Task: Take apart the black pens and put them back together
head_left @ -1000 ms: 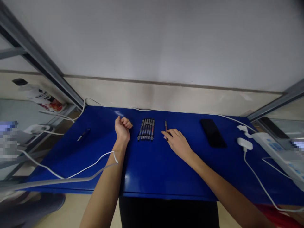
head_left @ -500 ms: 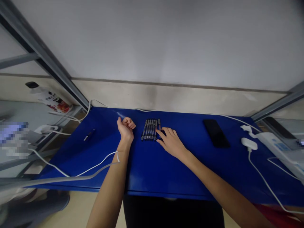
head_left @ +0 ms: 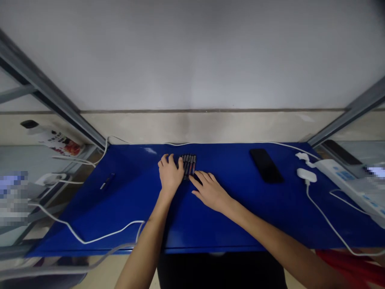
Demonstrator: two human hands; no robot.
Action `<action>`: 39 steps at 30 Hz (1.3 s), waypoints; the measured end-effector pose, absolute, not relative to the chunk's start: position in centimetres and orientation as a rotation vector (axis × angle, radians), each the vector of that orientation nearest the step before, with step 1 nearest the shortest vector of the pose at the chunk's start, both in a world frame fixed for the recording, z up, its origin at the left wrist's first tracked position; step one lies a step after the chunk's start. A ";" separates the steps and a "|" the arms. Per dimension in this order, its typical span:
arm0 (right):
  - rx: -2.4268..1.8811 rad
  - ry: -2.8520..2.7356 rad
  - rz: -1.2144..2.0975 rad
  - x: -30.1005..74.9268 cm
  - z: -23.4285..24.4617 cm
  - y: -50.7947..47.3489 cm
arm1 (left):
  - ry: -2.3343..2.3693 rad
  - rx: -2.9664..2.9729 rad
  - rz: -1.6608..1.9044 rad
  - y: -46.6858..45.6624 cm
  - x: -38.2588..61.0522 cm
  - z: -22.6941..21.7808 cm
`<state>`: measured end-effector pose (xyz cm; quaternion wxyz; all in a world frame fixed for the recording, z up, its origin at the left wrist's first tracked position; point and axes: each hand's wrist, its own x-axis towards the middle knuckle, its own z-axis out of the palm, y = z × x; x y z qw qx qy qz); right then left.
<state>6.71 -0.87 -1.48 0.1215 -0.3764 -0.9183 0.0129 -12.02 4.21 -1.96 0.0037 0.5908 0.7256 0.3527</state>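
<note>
Several pens (head_left: 189, 161) lie side by side in a row on the blue tabletop, one of them with a red part at the right. My left hand (head_left: 171, 172) is palm down along the row's left side, fingers apart, its thumb against or just over the nearest pens. At the row's lower right rests my right hand (head_left: 209, 188), its fingers stretched out and the index fingertip by the pens' near ends. The left hand hides part of the row. A lone dark pen (head_left: 107, 181) lies apart at the left.
A black phone (head_left: 266, 165) lies on the right of the blue table (head_left: 216, 233). Beyond it are a white charger (head_left: 306, 175) and a power strip (head_left: 345, 180). A white cable (head_left: 114, 233) crosses the left side. A bottle (head_left: 54, 138) leans at the far left.
My left hand has turned from palm up to palm down and moved right to the pens. The right-hand pen now lies close against the row. The view has shifted slightly.
</note>
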 end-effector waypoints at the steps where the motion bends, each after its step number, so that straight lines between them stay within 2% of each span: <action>1: -1.080 -2.689 0.056 6.9 -1.3 -0.9 | 2.346 1.888 0.993 3.9 -11.2 -2.0; 6: -1.014 -2.691 0.155 9.2 -0.3 -0.9 | 2.470 1.961 0.722 3.1 -8.2 -2.8; 15: -1.175 -2.435 0.282 14.2 0.0 1.3 | 2.407 2.036 0.682 3.2 -7.1 -4.0; 22: -1.269 -2.236 0.323 16.7 -0.3 3.1 | 2.042 2.316 0.621 2.7 -5.1 -3.7; 32: -1.445 -2.141 0.278 18.5 -2.1 3.8 | 1.123 2.803 0.443 6.1 -2.0 -2.1; 39: -1.547 -2.084 0.230 18.2 -3.3 4.2 | 1.067 2.861 0.402 7.6 -3.1 -1.2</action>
